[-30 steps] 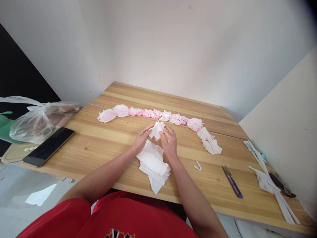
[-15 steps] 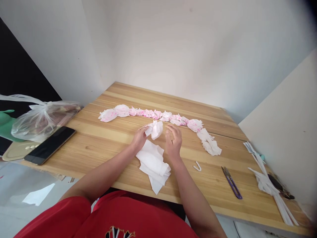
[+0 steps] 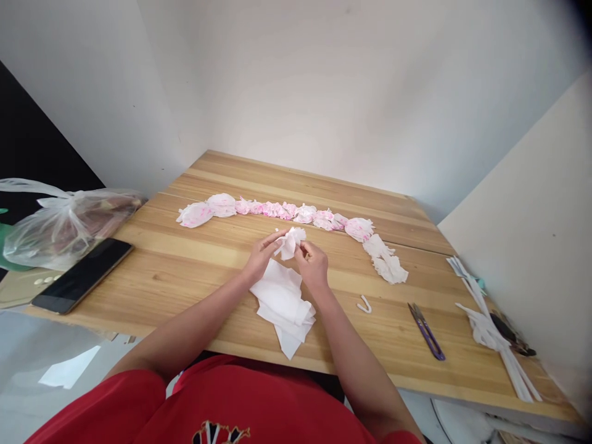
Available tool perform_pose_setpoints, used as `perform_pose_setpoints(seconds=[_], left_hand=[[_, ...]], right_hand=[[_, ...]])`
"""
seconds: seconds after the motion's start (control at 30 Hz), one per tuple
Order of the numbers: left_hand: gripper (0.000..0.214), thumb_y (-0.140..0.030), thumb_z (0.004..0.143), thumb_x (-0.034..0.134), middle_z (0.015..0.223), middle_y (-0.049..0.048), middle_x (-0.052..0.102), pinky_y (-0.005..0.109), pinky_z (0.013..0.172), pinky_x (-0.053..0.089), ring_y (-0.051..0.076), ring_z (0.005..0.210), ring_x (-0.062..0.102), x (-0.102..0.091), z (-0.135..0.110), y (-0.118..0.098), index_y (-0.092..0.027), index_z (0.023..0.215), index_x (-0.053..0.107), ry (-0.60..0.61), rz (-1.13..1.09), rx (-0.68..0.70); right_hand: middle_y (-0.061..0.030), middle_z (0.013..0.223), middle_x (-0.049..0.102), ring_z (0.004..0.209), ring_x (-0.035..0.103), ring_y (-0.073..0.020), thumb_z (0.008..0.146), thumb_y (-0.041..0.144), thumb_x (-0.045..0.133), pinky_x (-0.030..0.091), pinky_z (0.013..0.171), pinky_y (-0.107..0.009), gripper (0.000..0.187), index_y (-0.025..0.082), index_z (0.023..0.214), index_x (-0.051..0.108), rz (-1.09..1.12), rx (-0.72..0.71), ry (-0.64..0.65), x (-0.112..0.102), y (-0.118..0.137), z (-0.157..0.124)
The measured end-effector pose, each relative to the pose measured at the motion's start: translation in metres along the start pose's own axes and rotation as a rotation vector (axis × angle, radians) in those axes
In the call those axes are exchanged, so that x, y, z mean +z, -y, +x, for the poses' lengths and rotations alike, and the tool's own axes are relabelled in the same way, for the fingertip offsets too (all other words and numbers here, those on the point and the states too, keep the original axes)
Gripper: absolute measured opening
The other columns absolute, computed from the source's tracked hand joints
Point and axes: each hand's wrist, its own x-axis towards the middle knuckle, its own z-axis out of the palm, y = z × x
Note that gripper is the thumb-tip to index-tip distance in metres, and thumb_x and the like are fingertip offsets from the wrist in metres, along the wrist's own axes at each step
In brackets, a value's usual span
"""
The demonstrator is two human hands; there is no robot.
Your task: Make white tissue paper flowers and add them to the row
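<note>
Between my two hands is a gathered white tissue paper flower (image 3: 290,243), raised a little off the table. My left hand (image 3: 263,254) pinches its left side. With thumb and fingers together, my right hand (image 3: 312,261) grips the flower's right edge. Below it lies a loose stack of white tissue sheets (image 3: 283,302), some of them askew. Behind my hands a row of crumpled tissue flowers (image 3: 277,210) curves across the table, most of them spotted pink. At the row's right end the tissue pieces (image 3: 387,262) are nearly plain white.
Purple-handled thread snips (image 3: 426,332) and a small bent white piece (image 3: 364,304) lie to the right. White strips (image 3: 488,327) run along the right edge. A phone (image 3: 83,274) and a tied plastic bag (image 3: 69,225) sit at the left of the wooden table (image 3: 185,277).
My right hand has moved left and closed on the tissue flower, having been apart from it with fingers loosely curled. My left hand keeps its hold. The whole view has shifted slightly.
</note>
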Motion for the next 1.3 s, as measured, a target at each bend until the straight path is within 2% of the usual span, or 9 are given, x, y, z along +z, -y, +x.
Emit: perform_pose_setpoints(seconds=[0.1, 0.23, 0.47, 0.6, 0.7, 0.83, 0.97, 1.17, 1.3], left_hand=[[0.055, -0.034, 0.076, 0.069, 0.137, 0.0101, 0.055, 0.038, 0.107, 0.037, 0.027, 0.13, 0.047, 0.002, -0.003, -0.002, -0.019, 0.128, 0.059, 0.045, 0.121, 0.05], [0.065, -0.029, 0.077, 0.066, 0.135, 0.0128, 0.055, 0.039, 0.104, 0.04, 0.026, 0.127, 0.049, 0.002, -0.001, -0.001, -0.018, 0.138, 0.047, 0.05, 0.13, 0.046], [0.051, -0.013, 0.067, 0.062, 0.129, 0.0091, 0.06, 0.032, 0.099, 0.042, 0.023, 0.118, 0.054, 0.001, 0.002, 0.003, -0.016, 0.117, 0.062, -0.064, 0.057, -0.013], [0.042, -0.029, 0.073, 0.068, 0.109, 0.0065, 0.067, 0.026, 0.08, 0.046, 0.017, 0.091, 0.061, 0.004, 0.001, 0.002, -0.017, 0.113, 0.064, -0.07, -0.043, -0.081], [0.032, -0.042, 0.076, 0.067, 0.083, 0.0038, 0.066, 0.024, 0.069, 0.045, 0.013, 0.072, 0.058, 0.006, 0.001, 0.0, -0.014, 0.09, 0.067, -0.104, -0.115, -0.101], [0.031, -0.047, 0.079, 0.062, 0.078, 0.0048, 0.065, 0.027, 0.071, 0.048, 0.015, 0.073, 0.06, 0.006, 0.002, 0.0, -0.016, 0.08, 0.063, -0.164, -0.118, -0.118], [0.028, -0.046, 0.081, 0.06, 0.077, 0.0068, 0.066, 0.033, 0.079, 0.05, 0.021, 0.083, 0.062, 0.003, 0.001, -0.003, -0.018, 0.082, 0.064, -0.2, 0.045, -0.077], [0.036, -0.051, 0.084, 0.055, 0.068, 0.0049, 0.062, 0.034, 0.077, 0.048, 0.021, 0.075, 0.059, 0.003, -0.003, -0.008, -0.017, 0.074, 0.063, -0.192, 0.156, -0.021], [0.043, -0.053, 0.088, 0.048, 0.073, 0.0041, 0.062, 0.031, 0.078, 0.046, 0.018, 0.076, 0.059, 0.007, -0.007, -0.009, -0.015, 0.073, 0.063, -0.127, 0.284, 0.116]], right_hand=[[0.001, 0.068, 0.063, 0.063, 0.053, -0.013, 0.089, 0.029, 0.052, 0.036, 0.065, -0.027, 0.021, 0.02, 0.076, 0.065, -0.052, -0.081, -0.031, 0.0, -0.001, 0.0], [-0.0017, 0.074, 0.068, 0.071, 0.058, -0.016, 0.091, 0.024, 0.052, 0.036, 0.07, -0.029, 0.018, 0.021, 0.081, 0.066, -0.174, -0.21, -0.043, 0.0, -0.002, -0.001], [-0.0032, 0.082, 0.071, 0.078, 0.061, -0.0177, 0.092, 0.025, 0.051, 0.035, 0.073, -0.032, 0.017, 0.022, 0.088, 0.067, -0.229, -0.286, 0.014, 0.001, -0.004, -0.002], [-0.002, 0.072, 0.066, 0.07, 0.055, -0.0164, 0.091, 0.03, 0.051, 0.035, 0.071, -0.031, 0.022, 0.021, 0.077, 0.066, -0.15, -0.187, 0.016, 0.001, -0.002, -0.002], [0.0002, 0.064, 0.059, 0.063, 0.05, -0.0146, 0.089, 0.038, 0.052, 0.035, 0.065, -0.028, 0.028, 0.02, 0.07, 0.063, 0.0, -0.036, 0.028, 0.001, -0.002, -0.001], [0.0022, 0.061, 0.054, 0.059, 0.045, -0.0129, 0.086, 0.047, 0.052, 0.034, 0.058, -0.025, 0.034, 0.019, 0.07, 0.062, 0.213, 0.179, 0.081, 0.002, -0.004, 0.0], [0.0018, 0.063, 0.057, 0.059, 0.046, -0.0128, 0.084, 0.048, 0.053, 0.036, 0.058, -0.025, 0.035, 0.017, 0.071, 0.063, 0.297, 0.254, 0.08, 0.002, -0.003, 0.0], [-0.0029, 0.083, 0.067, 0.075, 0.057, -0.0164, 0.093, 0.039, 0.044, 0.042, 0.073, -0.029, 0.03, 0.02, 0.085, 0.066, 0.157, 0.041, -0.066, -0.009, 0.009, -0.003], [-0.0018, 0.074, 0.064, 0.071, 0.053, -0.0158, 0.091, 0.038, 0.049, 0.039, 0.073, -0.03, 0.026, 0.021, 0.081, 0.065, 0.017, -0.07, -0.014, -0.008, 0.013, -0.004]])
